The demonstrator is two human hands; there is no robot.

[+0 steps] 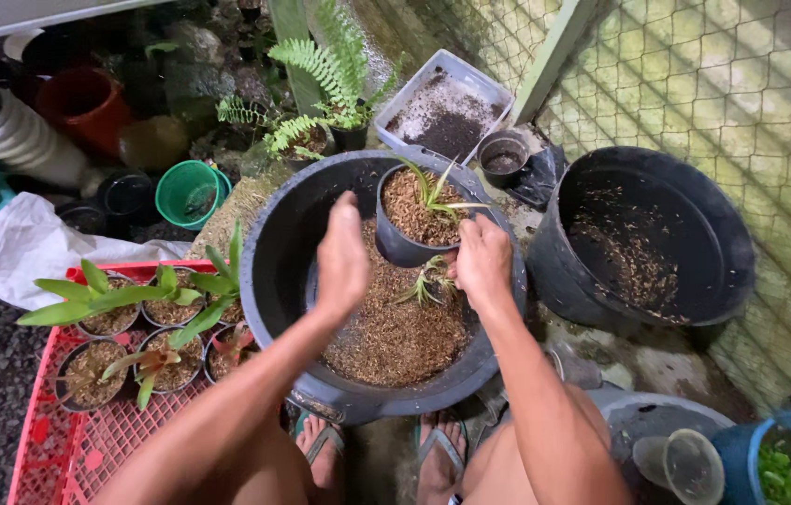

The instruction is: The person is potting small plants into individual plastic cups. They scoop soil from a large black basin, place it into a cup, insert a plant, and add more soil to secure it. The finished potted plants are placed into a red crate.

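Note:
A small black pot [395, 245], filled with brown potting mix, holds a small green seedling [433, 194]. My right hand [481, 260] grips that pot by its right rim. It is held tilted over a large black tub [269, 252] half full of the same brown mix. My left hand [343, 257] hovers just left of the pot, fingers together and palm turned away, and I cannot tell whether it touches the pot. A second small seedling [426, 283] lies on the mix under the pot.
A red crate [59, 444] at the left carries several potted green plants. A second black tub [657, 234] stands right, a grey tray of soil [447, 108] and ferns [325, 70] behind. My sandalled feet [377, 449] are beneath the tub. A wire fence runs along the right.

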